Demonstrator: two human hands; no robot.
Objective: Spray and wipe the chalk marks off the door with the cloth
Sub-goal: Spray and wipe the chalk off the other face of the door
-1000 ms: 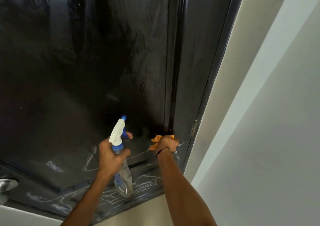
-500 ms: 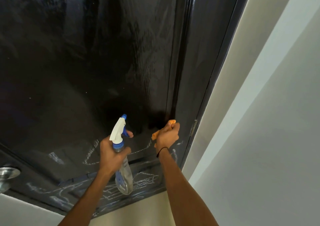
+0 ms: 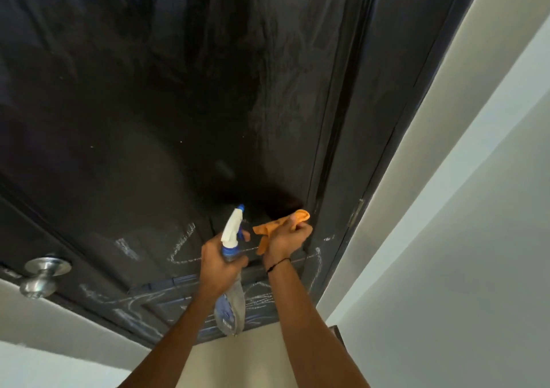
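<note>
gripping the spray bottle neck in your left hand, nozzle aimed at the door, your right hand bunches the orange cloth beside it, ready to wipe chalk marks.

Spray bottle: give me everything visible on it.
The spray bottle has a clear plastic body holding a little liquid, a blue label low down, a blue collar, a white trigger head and a blue nozzle tip. It is upright, nozzle aimed at the dark door. The left hand grips its neck, one finger on the trigger.
</note>
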